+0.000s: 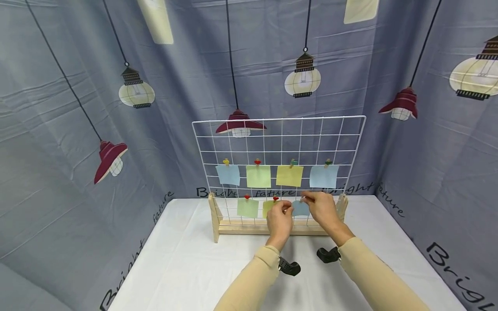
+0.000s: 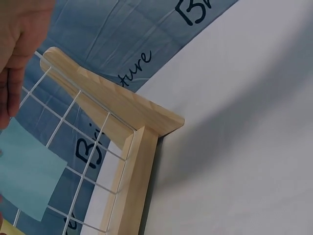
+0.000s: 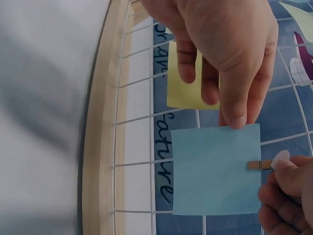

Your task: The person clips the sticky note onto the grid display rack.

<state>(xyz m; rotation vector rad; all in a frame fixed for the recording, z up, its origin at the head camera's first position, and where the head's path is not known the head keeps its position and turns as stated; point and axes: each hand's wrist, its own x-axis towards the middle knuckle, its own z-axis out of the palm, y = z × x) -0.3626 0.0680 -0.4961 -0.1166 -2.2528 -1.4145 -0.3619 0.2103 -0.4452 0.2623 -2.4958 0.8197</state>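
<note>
A square of light-blue paper (image 1: 300,208) lies against the lower part of the white wire grid (image 1: 282,143). My left hand (image 1: 279,221) pinches its left edge between thumb and fingers, as the right wrist view shows. At the paper's top edge, my right hand (image 1: 324,209) pinches a small wooden clothespin (image 3: 260,165) with a white decoration. The clothespin's tip overlaps the blue paper (image 3: 215,171). Behind the left hand, a yellow paper (image 1: 266,208) hangs from a red-topped clip (image 1: 276,198), partly covered.
A green paper (image 1: 247,208) hangs lower left, with a row of clipped papers, including a yellow one (image 1: 289,176), above. The grid stands in a wooden base (image 1: 249,230) on a white table (image 1: 186,268). Patterned curtain (image 1: 171,129) surrounds the table.
</note>
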